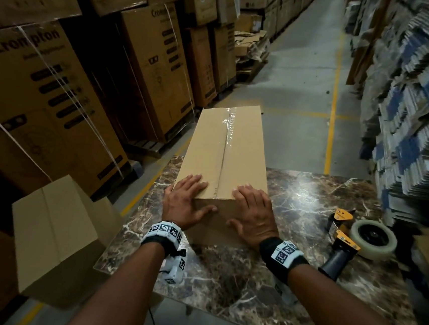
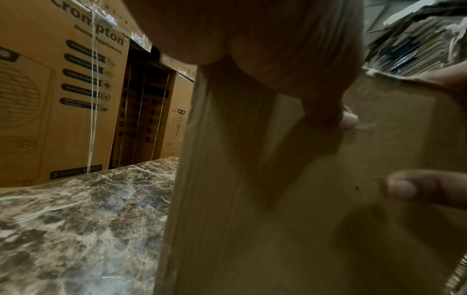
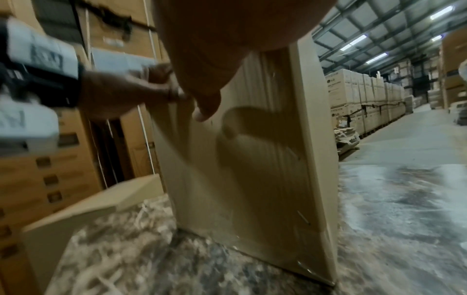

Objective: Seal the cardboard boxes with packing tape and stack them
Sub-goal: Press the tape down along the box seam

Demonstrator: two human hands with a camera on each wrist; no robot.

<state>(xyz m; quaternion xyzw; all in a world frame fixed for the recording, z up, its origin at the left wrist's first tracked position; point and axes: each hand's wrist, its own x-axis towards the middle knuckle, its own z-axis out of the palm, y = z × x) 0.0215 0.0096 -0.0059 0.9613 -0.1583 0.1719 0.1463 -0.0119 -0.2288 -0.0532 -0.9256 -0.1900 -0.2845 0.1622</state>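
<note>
A: Entry. Status of the cardboard box (image 1: 224, 153)?

B: It lies on the marble table (image 1: 309, 197), near end toward the person, far end overhanging the table's far edge above the aisle floor (image 1: 308, 74). Clear tape (image 1: 228, 127) runs down the top seam; the glossy, wrinkled stretch at the far end is plain. Near the hands the strip is harder to read.

A: So top seam sealed?

B: Judged yes, for this face. The underside cannot be seen.

A: Hands?

B: Left hand (image 1: 186, 201) and right hand (image 1: 253, 210) both lie flat over the box's near top edge, fingers straight on the top panel, thumbs spread down the near end face. Neither wraps or pinches anything; they press. Both wrist views show thumbs against that end face.

A: Tape dispenser (image 1: 352, 241)?

B: Right of the box on the table, on its side, well apart from the right hand, not held.

A: Remaining work?

B: Stacking. A second plain box (image 1: 57, 231) stands left of the taped box, below table level; its sealing cannot be judged. Likely the stack's base.

A: Orientation?

B: Long axis runs straight away from the person, along the aisle; the seam follows that axis. Box flat, top face up.
</note>
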